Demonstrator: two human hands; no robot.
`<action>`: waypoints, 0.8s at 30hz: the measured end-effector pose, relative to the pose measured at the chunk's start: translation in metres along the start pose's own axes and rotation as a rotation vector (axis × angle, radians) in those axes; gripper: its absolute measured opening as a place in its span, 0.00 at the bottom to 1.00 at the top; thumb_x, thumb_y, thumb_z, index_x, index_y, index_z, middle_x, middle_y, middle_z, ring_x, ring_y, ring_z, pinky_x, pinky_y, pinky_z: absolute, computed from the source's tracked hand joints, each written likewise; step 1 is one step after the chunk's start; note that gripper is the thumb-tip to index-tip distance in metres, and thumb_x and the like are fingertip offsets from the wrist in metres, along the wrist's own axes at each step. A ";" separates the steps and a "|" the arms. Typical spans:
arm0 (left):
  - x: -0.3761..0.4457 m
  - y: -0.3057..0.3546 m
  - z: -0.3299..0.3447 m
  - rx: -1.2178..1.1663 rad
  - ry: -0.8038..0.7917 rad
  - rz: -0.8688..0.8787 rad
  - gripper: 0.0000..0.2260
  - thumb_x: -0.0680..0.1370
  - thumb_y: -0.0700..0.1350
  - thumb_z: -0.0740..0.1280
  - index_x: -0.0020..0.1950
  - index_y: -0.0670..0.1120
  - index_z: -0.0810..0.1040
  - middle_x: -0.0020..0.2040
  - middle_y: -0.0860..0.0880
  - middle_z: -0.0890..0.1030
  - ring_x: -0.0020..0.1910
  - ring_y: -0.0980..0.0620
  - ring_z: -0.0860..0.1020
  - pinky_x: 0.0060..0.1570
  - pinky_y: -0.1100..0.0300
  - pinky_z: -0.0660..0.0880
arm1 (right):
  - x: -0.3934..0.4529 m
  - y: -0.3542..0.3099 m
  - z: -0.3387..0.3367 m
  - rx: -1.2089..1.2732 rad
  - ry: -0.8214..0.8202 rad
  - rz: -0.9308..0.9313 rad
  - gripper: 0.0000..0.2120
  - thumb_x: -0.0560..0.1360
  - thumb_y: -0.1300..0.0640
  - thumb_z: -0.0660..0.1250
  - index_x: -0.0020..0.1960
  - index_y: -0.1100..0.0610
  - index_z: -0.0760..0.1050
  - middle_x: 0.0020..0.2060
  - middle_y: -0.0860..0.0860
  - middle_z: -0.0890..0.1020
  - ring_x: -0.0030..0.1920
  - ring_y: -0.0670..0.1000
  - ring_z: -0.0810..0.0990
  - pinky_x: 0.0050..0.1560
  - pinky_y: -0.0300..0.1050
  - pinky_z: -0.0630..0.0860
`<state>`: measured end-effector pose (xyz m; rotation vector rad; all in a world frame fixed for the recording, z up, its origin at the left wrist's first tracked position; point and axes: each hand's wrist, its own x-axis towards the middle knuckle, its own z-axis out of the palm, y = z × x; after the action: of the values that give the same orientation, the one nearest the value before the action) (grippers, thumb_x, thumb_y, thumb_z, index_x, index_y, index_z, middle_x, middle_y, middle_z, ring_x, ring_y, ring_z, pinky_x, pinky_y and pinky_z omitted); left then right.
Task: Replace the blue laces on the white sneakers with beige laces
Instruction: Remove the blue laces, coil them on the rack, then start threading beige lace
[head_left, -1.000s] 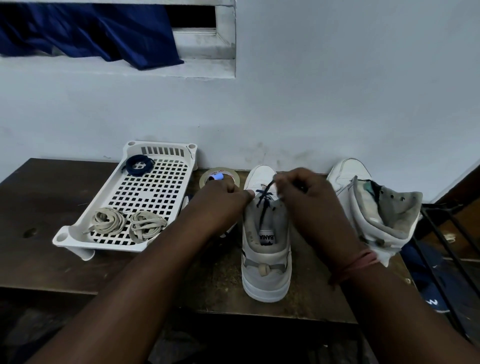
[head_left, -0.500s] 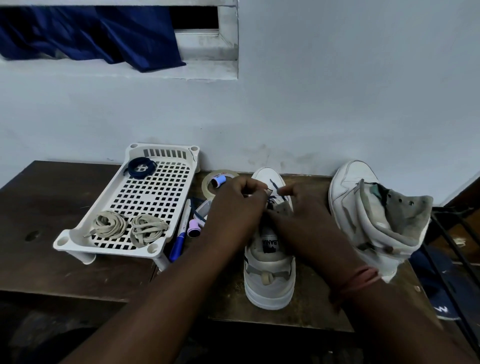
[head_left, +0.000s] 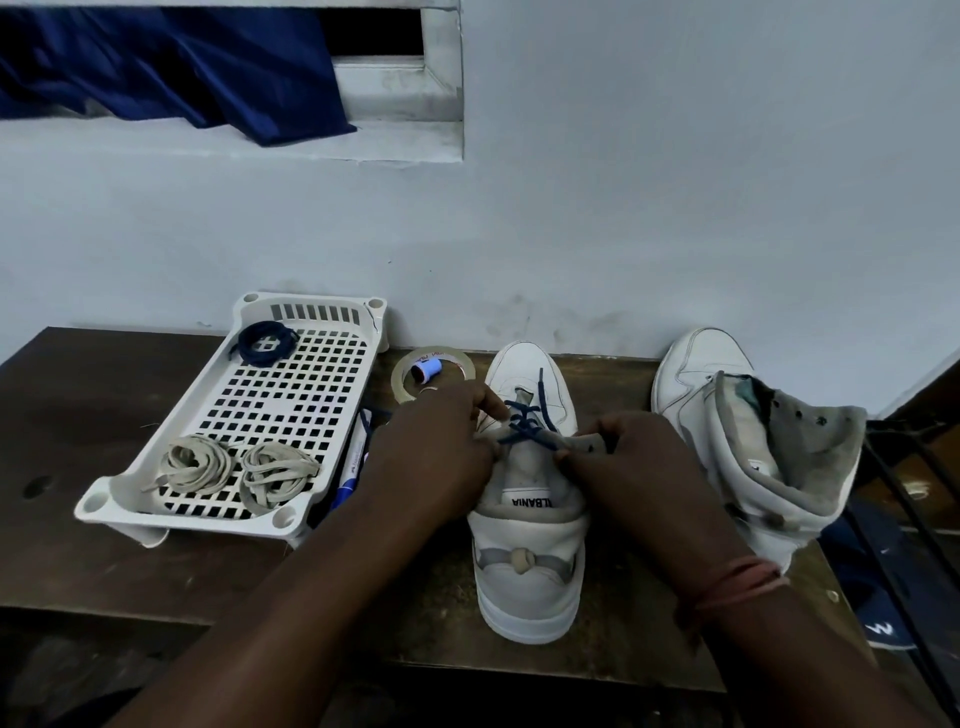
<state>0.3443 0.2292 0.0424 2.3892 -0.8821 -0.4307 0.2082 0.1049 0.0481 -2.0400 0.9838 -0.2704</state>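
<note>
A white sneaker (head_left: 527, 561) stands on the dark table, heel toward me, with a blue lace (head_left: 524, 415) crossing its lower eyelets only. My left hand (head_left: 441, 447) grips the shoe's left flap near the lace. My right hand (head_left: 618, 457) pinches the right flap beside the lace. A second white sneaker (head_left: 727, 415) with no lace stands at the right, its collar folded open. Two beige lace bundles (head_left: 234, 470) lie at the near end of a white perforated tray (head_left: 291, 395). A coiled blue lace (head_left: 266, 340) lies at its far end.
A roll of clear tape (head_left: 405, 376) with a small blue cap (head_left: 427, 370) inside it lies behind my left hand. A blue marker (head_left: 350, 467) lies between tray and shoe. The table edge (head_left: 156, 616) runs near me. A dark metal rack (head_left: 904, 493) stands right.
My hands have spread apart on the shoe's flaps, uncovering the blue lace crossings. One second ago my right hand held the lace up above the tongue.
</note>
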 end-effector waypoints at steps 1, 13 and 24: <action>0.000 0.000 0.000 0.031 0.017 0.012 0.14 0.75 0.48 0.72 0.58 0.63 0.78 0.54 0.56 0.80 0.55 0.53 0.79 0.57 0.48 0.77 | 0.001 0.001 -0.001 0.008 0.001 0.002 0.08 0.73 0.57 0.74 0.36 0.51 0.82 0.29 0.45 0.83 0.33 0.41 0.80 0.33 0.38 0.72; 0.001 0.011 0.004 0.156 0.173 0.505 0.08 0.72 0.52 0.69 0.46 0.56 0.87 0.51 0.56 0.84 0.51 0.52 0.79 0.54 0.46 0.75 | -0.002 -0.001 0.005 0.011 0.022 -0.087 0.14 0.79 0.49 0.67 0.41 0.57 0.82 0.34 0.52 0.83 0.37 0.50 0.82 0.41 0.52 0.79; 0.003 0.014 0.012 0.363 0.285 0.402 0.10 0.73 0.58 0.63 0.43 0.56 0.81 0.49 0.56 0.81 0.50 0.50 0.77 0.55 0.48 0.71 | 0.000 0.003 0.011 -0.001 0.046 -0.132 0.11 0.78 0.51 0.65 0.43 0.56 0.81 0.36 0.51 0.84 0.39 0.50 0.83 0.44 0.54 0.81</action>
<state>0.3337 0.2141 0.0408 2.4125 -1.3513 0.2406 0.2121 0.1107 0.0392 -2.1109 0.8783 -0.3878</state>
